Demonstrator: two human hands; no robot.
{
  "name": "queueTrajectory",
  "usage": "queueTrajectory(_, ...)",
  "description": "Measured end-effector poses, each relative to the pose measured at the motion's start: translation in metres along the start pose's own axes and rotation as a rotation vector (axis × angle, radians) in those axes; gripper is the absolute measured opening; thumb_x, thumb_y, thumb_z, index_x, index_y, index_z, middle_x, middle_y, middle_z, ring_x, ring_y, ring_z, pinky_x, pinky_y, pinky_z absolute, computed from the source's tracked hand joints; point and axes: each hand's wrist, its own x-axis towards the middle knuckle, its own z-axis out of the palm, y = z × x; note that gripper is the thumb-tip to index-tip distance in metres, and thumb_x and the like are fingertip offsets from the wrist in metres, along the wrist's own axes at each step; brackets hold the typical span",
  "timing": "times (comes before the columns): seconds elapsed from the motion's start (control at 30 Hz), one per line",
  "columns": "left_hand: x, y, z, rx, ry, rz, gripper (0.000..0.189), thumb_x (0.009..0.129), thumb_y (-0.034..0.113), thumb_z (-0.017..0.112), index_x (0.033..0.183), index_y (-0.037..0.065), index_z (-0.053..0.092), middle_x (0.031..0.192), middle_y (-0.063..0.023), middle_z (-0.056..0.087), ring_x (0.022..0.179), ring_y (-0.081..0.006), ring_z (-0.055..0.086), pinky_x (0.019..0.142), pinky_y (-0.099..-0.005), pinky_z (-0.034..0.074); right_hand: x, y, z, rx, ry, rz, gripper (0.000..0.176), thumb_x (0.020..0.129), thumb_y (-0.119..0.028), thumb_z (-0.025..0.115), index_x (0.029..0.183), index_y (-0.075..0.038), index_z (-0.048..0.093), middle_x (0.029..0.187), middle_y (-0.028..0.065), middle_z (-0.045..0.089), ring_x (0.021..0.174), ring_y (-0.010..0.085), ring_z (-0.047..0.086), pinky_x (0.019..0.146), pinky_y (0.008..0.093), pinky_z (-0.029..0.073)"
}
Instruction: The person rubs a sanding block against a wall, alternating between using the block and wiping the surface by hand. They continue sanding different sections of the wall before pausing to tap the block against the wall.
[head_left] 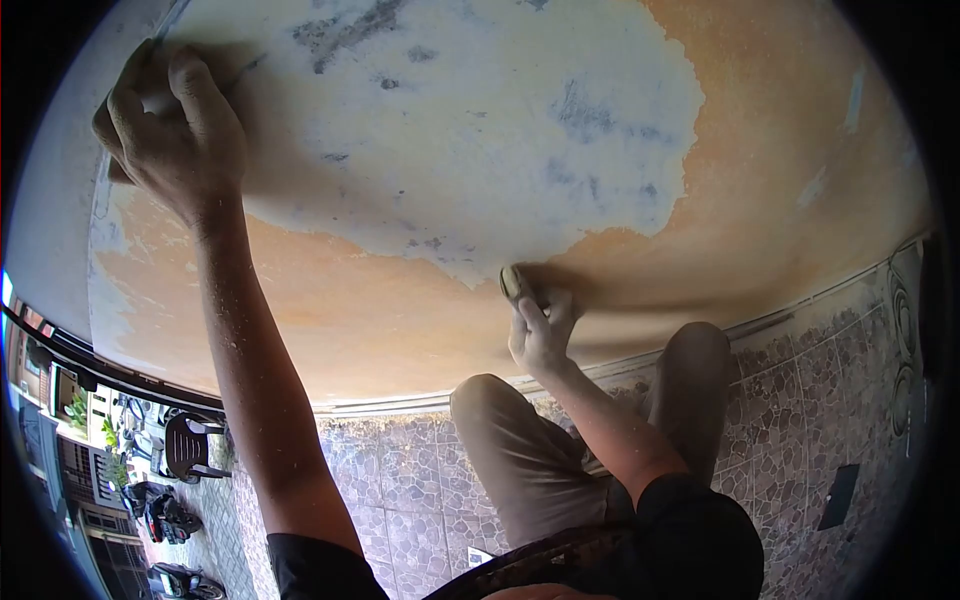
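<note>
A wall [450, 120] with a pale patch and orange paint around it fills the upper view. At the upper left, my left hand [180, 135] has its fingers bent at the wall near a vertical edge; a bit of something brownish shows beside the palm, too hidden to name. My right hand [541, 325], dusty and lower on the wall, pinches a small rounded pad [511, 282] between thumb and fingers, near the lower border of the pale patch.
My bent knees [495, 410] are below the wall, over a stone-patterned tiled floor [410, 490]. A dark flat rectangle [838, 497] lies at the right. At the lower left are a dark plastic chair [188, 447] and parked motorcycles [165, 513].
</note>
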Motion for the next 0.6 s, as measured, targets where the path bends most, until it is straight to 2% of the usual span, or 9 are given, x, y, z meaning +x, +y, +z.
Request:
queueTrajectory(0.03,-0.003,0.0,-0.005,0.002,-0.03,-0.007,0.042,0.095,0.043,0.067,0.126,0.016,0.074,0.116,-0.002,0.068,0.121,-0.0197,0.056,0.113,-0.0514,0.027,0.073,-0.037,-0.016,-0.132,0.093,-0.085,0.06,0.092,0.0,0.072,0.147,-0.011,0.054,0.105,0.011,0.059,0.089,0.0259,0.053,0.081,0.0401,0.04)
queueTrajectory(0.17,0.001,-0.006,-0.003,0.028,-0.038,-0.013,0.041,0.095,0.043,0.067,0.126,0.016,0.074,0.113,-0.0025,0.068,0.119,-0.0209,0.057,0.113,-0.0514,0.027,0.171,-0.077,-0.014,-0.014,0.235,-0.098,0.061,0.092,0.001,0.071,0.148,-0.013,0.053,0.105,0.0102,0.057,0.09,0.0274,0.053,0.083,0.0411,0.036)
queueTrajectory(0.23,0.001,-0.008,-0.005,0.015,-0.043,0.001,0.042,0.095,0.042,0.067,0.126,0.016,0.074,0.115,-0.0039,0.067,0.118,-0.0213,0.058,0.113,-0.0511,0.027,0.166,-0.073,-0.014,-0.01,0.243,-0.156,0.063,0.092,0.001,0.07,0.149,-0.013,0.052,0.106,0.0098,0.057,0.091,0.0274,0.053,0.082,0.0411,0.036)
queueTrajectory(0.37,0.0,0.0,-0.005,0.053,-0.043,0.003,0.042,0.094,0.042,0.068,0.127,0.016,0.074,0.118,-0.0055,0.066,0.119,-0.0218,0.058,0.113,-0.0507,0.027,0.004,0.006,-0.023,-0.076,-0.055,-0.155,0.066,0.094,0.0,0.07,0.155,-0.016,0.049,0.105,0.0083,0.058,0.093,0.0265,0.053,0.085,0.0417,0.035)
queueTrajectory(0.4,-0.001,0.002,-0.005,0.054,-0.042,-0.015,0.043,0.094,0.042,0.068,0.128,0.017,0.074,0.12,-0.0059,0.065,0.12,-0.0219,0.058,0.113,-0.0504,0.027,0.005,0.0,-0.03,-0.079,-0.057,-0.162,0.066,0.094,0.0,0.07,0.155,-0.016,0.049,0.105,0.0083,0.058,0.093,0.0265,0.053,0.085,0.0417,0.035)
queueTrajectory(0.47,0.005,0.003,0.001,0.049,-0.034,-0.027,0.043,0.093,0.042,0.068,0.129,0.018,0.074,0.122,-0.0063,0.064,0.121,-0.022,0.058,0.113,-0.0501,0.027,0.033,-0.023,-0.044,-0.105,-0.001,-0.003,0.061,0.094,-0.008,0.073,0.151,-0.022,0.055,0.098,0.0043,0.06,0.085,0.0204,0.054,0.087,0.0422,0.032)
queueTrajectory(0.5,0.005,0.003,-0.001,0.058,-0.043,-0.036,0.044,0.093,0.043,0.068,0.13,0.018,0.074,0.123,-0.0069,0.063,0.122,-0.0227,0.058,0.114,-0.0506,0.027,0.065,-0.036,-0.041,-0.116,0.043,-0.007,0.065,0.094,-0.001,0.072,0.154,-0.011,0.048,0.103,0.0108,0.059,0.09,0.0275,0.052,0.086,0.0427,0.034)
queueTrajectory(0.57,0.0,0.003,-0.005,0.063,-0.064,-0.05,0.045,0.093,0.043,0.068,0.13,0.019,0.073,0.124,-0.0075,0.062,0.124,-0.0233,0.058,0.115,-0.0511,0.027,0.15,-0.052,-0.033,-0.037,0.199,-0.091,0.067,0.093,0.0,0.073,0.154,-0.008,0.047,0.108,0.0148,0.057,0.091,0.0278,0.052,0.086,0.0421,0.036)
queueTrajectory(0.6,0.0,0.001,-0.006,0.026,-0.096,-0.091,0.047,0.093,0.045,0.068,0.131,0.018,0.073,0.128,-0.0092,0.061,0.127,-0.0259,0.057,0.118,-0.054,0.027,0.185,-0.064,-0.027,-0.007,0.34,-0.063,0.065,0.092,-0.006,0.077,0.152,-0.017,0.056,0.1,0.0079,0.059,0.088,0.0241,0.058,0.085,0.0385,0.035)
